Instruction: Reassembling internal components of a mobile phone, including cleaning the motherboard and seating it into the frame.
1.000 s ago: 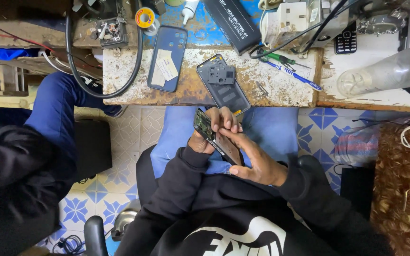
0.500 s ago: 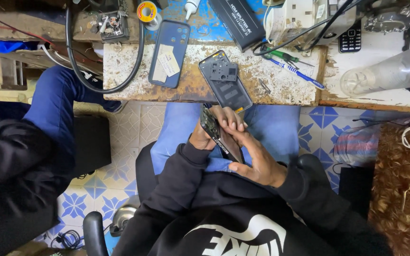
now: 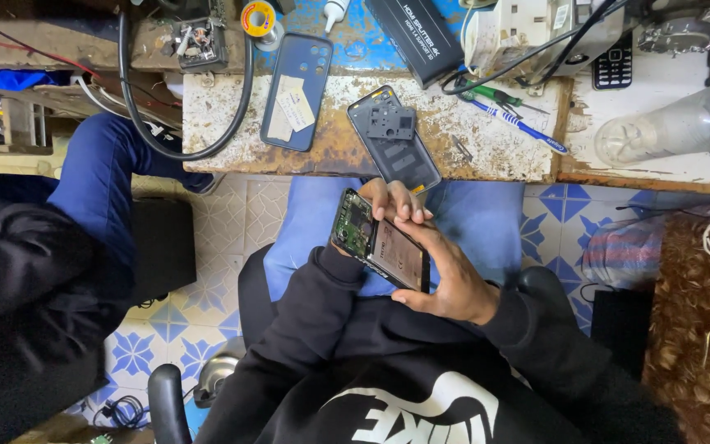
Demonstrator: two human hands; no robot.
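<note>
- Centrally, an opened smartphone with its back removed, green circuit board and pale battery exposed [image 3: 380, 240], is held above the person's lap, tilted, just below the near edge of the bench [image 3: 232, 131].
- It is grasped by the right hand [image 3: 445, 275] from the right side and from beneath, the palm cupped around the lower end and the thumb laid along the edge.
- The left hand [image 3: 392, 201] is curled over the upper end of the phone; its fingers [image 3: 404, 210] are clenched on the top edge, and the wrist is hidden behind the phone.
- Black sleeves are worn on both arms.
- On the worn, rust-stained bench, a dark grey plastic phone back cover with a square camera cut-out [image 3: 394, 137] is laid just beyond the hands, its lower corner jutting over the bench edge.
- To its left, a blue phone case with paper slips inside [image 3: 296, 90] is laid flat.
- A thick black cable [image 3: 182, 152] is looped across the bench's left end.
- A blue and white pen [image 3: 519, 129] and a green-handled screwdriver [image 3: 495, 94] are lying to the right of the cover.
- A clear plastic bottle on its side [image 3: 667, 131] is seen at the far right.
- Another person's blue trouser leg [image 3: 96, 193] is visible at the left.
</note>
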